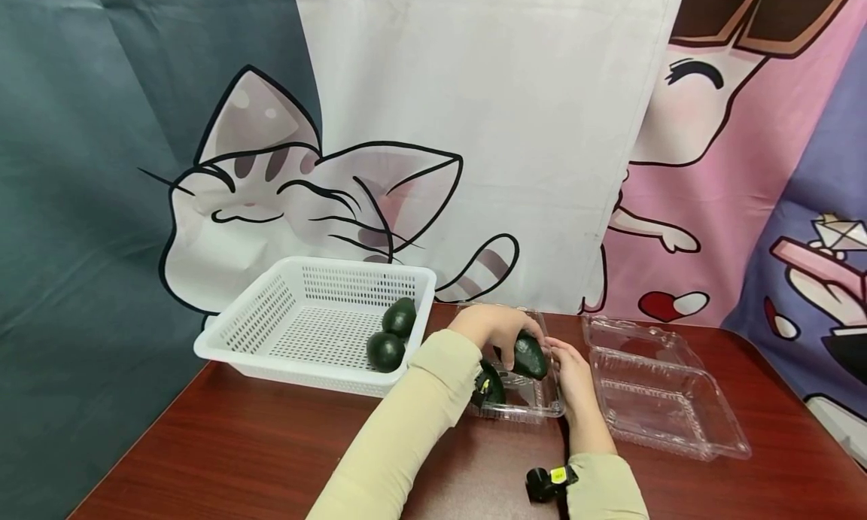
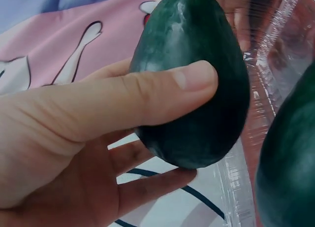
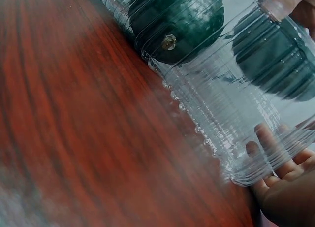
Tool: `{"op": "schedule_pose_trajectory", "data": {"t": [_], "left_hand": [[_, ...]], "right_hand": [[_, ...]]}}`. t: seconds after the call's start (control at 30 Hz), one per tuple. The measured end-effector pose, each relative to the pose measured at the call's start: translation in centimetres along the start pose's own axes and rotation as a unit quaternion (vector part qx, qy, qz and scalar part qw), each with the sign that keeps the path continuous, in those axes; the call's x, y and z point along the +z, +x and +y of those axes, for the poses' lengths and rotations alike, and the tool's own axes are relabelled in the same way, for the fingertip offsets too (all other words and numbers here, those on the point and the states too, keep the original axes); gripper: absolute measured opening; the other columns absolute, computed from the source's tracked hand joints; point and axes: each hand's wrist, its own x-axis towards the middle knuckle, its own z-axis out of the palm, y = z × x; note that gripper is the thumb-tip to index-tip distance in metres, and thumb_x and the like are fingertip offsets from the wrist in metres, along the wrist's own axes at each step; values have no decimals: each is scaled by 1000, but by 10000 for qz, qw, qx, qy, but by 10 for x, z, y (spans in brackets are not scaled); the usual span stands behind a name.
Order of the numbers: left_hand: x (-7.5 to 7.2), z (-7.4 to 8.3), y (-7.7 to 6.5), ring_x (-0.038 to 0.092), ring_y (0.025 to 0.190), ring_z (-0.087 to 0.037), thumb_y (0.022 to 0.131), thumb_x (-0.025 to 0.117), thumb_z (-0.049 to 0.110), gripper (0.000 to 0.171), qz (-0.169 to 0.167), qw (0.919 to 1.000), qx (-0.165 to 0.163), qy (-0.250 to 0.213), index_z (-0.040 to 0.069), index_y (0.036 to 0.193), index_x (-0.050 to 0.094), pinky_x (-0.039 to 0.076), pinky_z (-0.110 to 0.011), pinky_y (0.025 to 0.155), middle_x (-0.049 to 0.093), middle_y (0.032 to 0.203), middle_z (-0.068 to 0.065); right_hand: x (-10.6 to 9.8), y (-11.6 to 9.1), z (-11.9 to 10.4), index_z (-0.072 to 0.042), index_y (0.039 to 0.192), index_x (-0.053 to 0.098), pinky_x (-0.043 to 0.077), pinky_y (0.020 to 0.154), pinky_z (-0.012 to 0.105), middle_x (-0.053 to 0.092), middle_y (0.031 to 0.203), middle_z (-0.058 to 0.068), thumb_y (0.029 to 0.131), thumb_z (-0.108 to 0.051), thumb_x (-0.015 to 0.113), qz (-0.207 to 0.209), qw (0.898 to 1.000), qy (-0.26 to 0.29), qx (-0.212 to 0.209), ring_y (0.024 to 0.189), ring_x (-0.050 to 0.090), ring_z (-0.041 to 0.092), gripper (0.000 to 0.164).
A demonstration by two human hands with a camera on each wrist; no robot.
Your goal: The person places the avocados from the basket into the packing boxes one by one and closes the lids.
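Observation:
My left hand (image 1: pixel 497 330) holds a dark green avocado (image 1: pixel 530 357) over the right part of a clear plastic clamshell box (image 1: pixel 542 411). In the left wrist view the thumb lies across this avocado (image 2: pixel 216 123), the fingers behind it. A second avocado (image 1: pixel 493 384) sits in the box's left part; its stem end shows through the plastic in the right wrist view, where the avocado (image 3: pixel 182 20) is near the long wall. My right hand (image 1: pixel 574 381) rests against the box's right end, its extended fingers (image 3: pixel 268 138) visible through the clear wall.
A white perforated basket (image 1: pixel 237 358) stands to the left, with two avocados (image 1: pixel 385 352) at its right end. On the right lies another clear clamshell box (image 1: pixel 657 411), its lid (image 1: pixel 640 339) folded back. A printed curtain (image 1: pixel 508 129) hangs behind the reddish-brown table (image 1: pixel 203 445).

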Motion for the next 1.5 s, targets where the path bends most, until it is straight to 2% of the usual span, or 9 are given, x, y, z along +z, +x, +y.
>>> {"op": "schedule_pose_trajectory", "data": {"t": [0.07, 0.17, 0.33, 0.5, 0.53, 0.77, 1.0, 1.27, 1.5], "left_hand": [[0, 4, 2, 47, 113, -10, 69, 83, 15, 66, -137, 9991, -241, 309, 34, 126, 56, 42, -28, 86, 48, 132, 9], [2, 10, 6, 44, 118, -10, 68, 83, 18, 69, -383, 9963, -424, 644, 38, 127, 54, 42, -29, 89, 46, 134, 11], [10, 21, 13, 45, 116, -8, 65, 85, 20, 70, -669, 9912, -470, 1046, 33, 125, 52, 42, -29, 89, 50, 127, 14], [17, 27, 16, 47, 112, -9, 65, 85, 20, 60, -790, 9870, -470, 1320, 31, 117, 56, 43, -31, 86, 52, 121, 13], [18, 27, 16, 47, 113, -9, 65, 84, 20, 61, -814, 9866, -450, 1341, 31, 117, 56, 43, -30, 87, 52, 121, 13], [18, 30, 17, 45, 115, -8, 65, 85, 18, 62, -785, 9850, -455, 1471, 35, 117, 57, 43, -30, 88, 51, 123, 16], [21, 30, 19, 42, 120, -9, 68, 83, 16, 61, -961, 9820, -526, 1541, 39, 118, 56, 43, -35, 87, 47, 129, 17], [23, 28, 19, 40, 121, -8, 69, 82, 15, 62, -1038, 9835, -426, 1417, 38, 120, 56, 42, -33, 88, 46, 130, 17], [22, 28, 17, 43, 118, -9, 69, 82, 15, 62, -1010, 9860, -505, 1229, 36, 121, 55, 44, -34, 86, 48, 128, 14]], "right_hand": [[0, 0, 0, 0, 120, 54, 44, 70, 19, 60, 81, -12, 97, -13, 40, -26, 10000, -6, -4, 77, 55, 3, 30], [0, 0, 0, 2, 122, 52, 44, 70, 19, 59, 81, -12, 97, -13, 40, -30, 10000, -12, 19, 76, 56, 3, 32], [0, 2, -1, -5, 111, 57, 46, 70, 19, 61, 78, -12, 95, -9, 41, 3, 9996, 264, 54, 73, 57, 4, 23], [0, 1, 1, 4, 122, 52, 44, 71, 20, 61, 78, -14, 94, -9, 39, -18, 9998, 172, -22, 74, 57, 3, 33], [0, 1, 1, 8, 126, 48, 44, 71, 20, 61, 79, -14, 95, -9, 39, -11, 9999, 113, -34, 75, 57, 3, 36], [1, 2, 0, 9, 126, 48, 43, 69, 20, 61, 80, -13, 94, -9, 41, 84, 9999, 122, -48, 74, 56, 4, 37], [0, 2, 1, 10, 125, 48, 44, 67, 20, 62, 79, -13, 93, -8, 41, 110, 9998, 143, -105, 74, 57, 4, 37], [1, 1, 1, 3, 118, 54, 44, 66, 20, 63, 80, -14, 94, -8, 41, 20, 9994, 342, -32, 74, 58, 3, 30], [2, 2, 2, 9, 124, 48, 45, 66, 20, 63, 79, -14, 94, -7, 40, 87, 9995, 298, -20, 73, 58, 4, 35]]}}
